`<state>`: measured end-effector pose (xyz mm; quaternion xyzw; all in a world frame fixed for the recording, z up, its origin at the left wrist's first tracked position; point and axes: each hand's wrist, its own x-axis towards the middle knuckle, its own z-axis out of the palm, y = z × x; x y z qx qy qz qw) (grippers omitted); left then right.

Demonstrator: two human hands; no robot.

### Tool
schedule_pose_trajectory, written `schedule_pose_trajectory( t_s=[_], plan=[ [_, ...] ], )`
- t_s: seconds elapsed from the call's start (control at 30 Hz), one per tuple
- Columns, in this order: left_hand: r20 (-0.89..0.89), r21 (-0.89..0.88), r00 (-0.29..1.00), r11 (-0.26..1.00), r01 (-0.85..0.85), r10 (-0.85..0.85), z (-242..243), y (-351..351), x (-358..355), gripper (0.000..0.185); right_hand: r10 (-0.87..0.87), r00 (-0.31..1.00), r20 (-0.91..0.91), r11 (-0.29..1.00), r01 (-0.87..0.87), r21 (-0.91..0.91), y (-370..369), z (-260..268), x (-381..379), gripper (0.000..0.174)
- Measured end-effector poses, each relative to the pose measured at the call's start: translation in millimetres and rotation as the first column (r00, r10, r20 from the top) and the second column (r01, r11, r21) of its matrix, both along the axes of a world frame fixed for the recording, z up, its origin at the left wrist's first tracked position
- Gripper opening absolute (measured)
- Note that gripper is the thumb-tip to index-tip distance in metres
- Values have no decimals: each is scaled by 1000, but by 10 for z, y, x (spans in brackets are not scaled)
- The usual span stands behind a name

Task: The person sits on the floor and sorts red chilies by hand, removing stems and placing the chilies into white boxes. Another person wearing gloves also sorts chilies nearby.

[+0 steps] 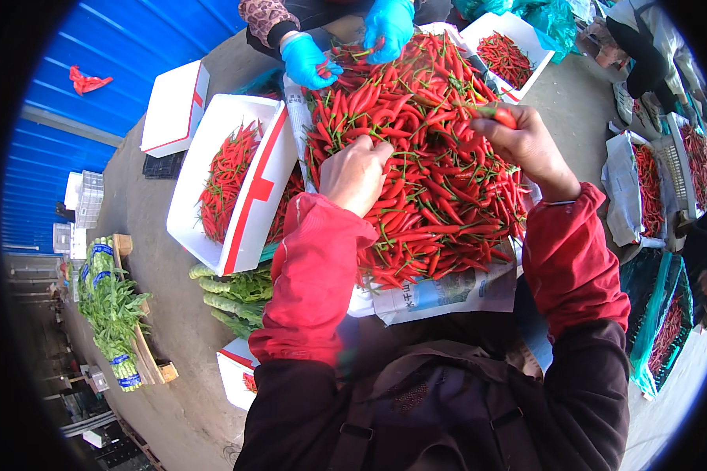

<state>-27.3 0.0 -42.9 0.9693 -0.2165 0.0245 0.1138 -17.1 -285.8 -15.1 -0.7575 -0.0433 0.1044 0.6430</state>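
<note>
A large heap of red chili peppers (430, 194) with green stems lies before me on newspaper (448, 297). My right hand (524, 144) is raised over the heap's right side, pinching a red chili pepper (502, 116) between thumb and fingers. On the left part of the heap rests my left hand (353, 176), its fingers curled down among the peppers. Its fingertips are partly hidden, so whether it grips a pepper is unclear. Red sleeve covers (312, 271) reach to both wrists.
Across the heap, another person's blue-gloved hands (311, 60) handle peppers. White foam boxes with chilies stand at left (235, 182) and upper right (506, 56). Leafy green vegetables (238, 297) lie by my left elbow. More chili containers (648, 188) and people are at right.
</note>
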Motion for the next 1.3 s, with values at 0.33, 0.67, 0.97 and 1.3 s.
schedule_pose_trajectory(
  t_s=[0.33,0.67,0.97,1.3],
  plan=[
    [-333,-834,939,493,-248,-90,65,85,-59,23,142,945,-294,654,134,745,-49,-131,-24,22],
    [-456,-644,674,-308,-700,-581,-38,225,9,26,301,923,-238,883,-176,435,69,-87,-169,31],
    [-550,-778,758,-115,-618,-352,13,106,-28,16,371,928,29,505,-175,-845,673,-240,-490,35],
    [-382,-697,920,628,-347,84,166,-262,244,13,415,900,134,600,-160,-783,522,-359,-467,31]
  ],
)
